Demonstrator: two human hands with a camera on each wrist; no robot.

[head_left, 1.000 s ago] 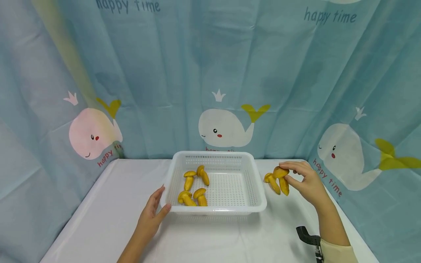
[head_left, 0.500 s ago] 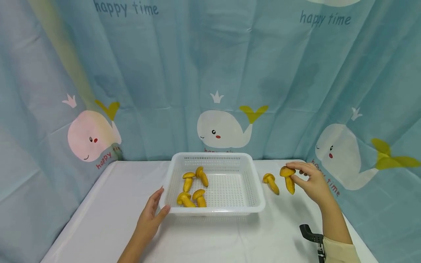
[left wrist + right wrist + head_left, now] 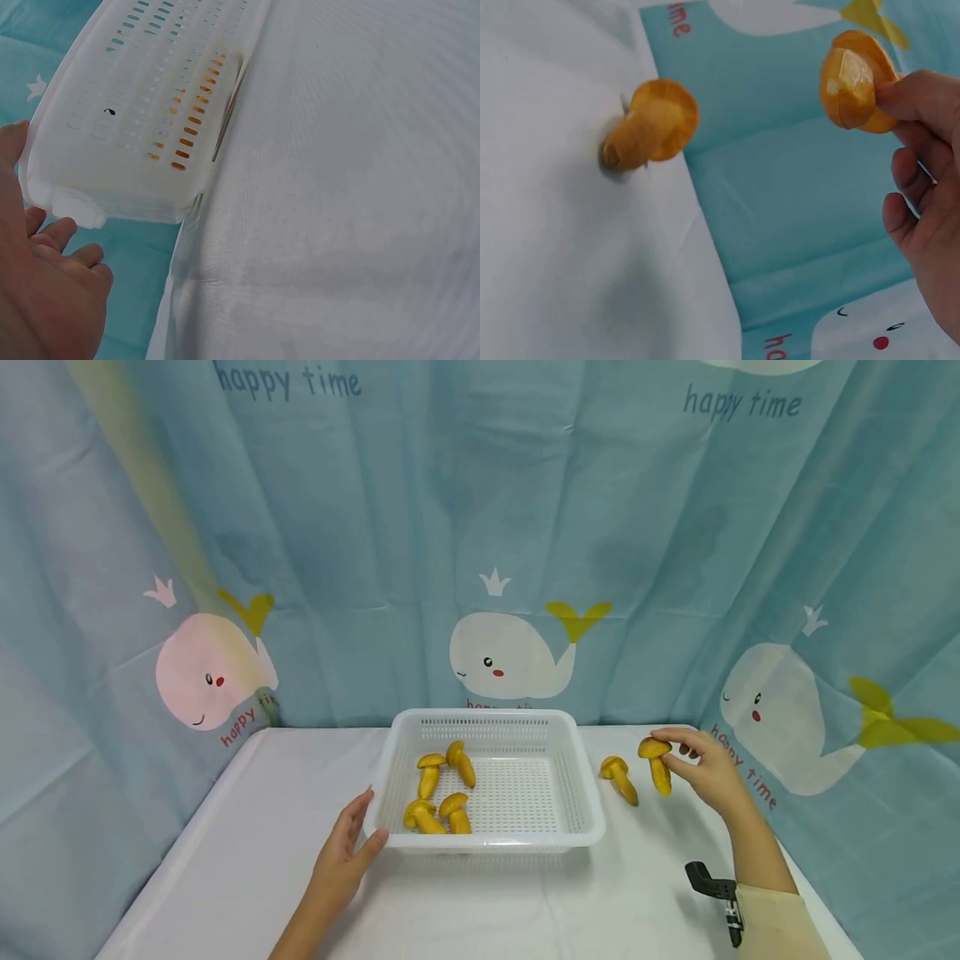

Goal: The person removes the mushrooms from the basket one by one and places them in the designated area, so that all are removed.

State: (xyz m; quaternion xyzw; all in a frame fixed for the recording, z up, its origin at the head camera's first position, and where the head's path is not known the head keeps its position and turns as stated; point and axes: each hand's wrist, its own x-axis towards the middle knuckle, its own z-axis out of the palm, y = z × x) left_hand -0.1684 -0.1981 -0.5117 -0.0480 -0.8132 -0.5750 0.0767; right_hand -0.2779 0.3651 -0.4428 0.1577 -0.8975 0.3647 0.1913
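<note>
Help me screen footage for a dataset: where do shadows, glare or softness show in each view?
Head view: a soft shadow on the white cloth below the right hand, and a yellowish band down the curtain at left; left wrist view: dimmer and slightly soft, though the basket slots are readable; right wrist view: bright glare on the held mushroom.
</note>
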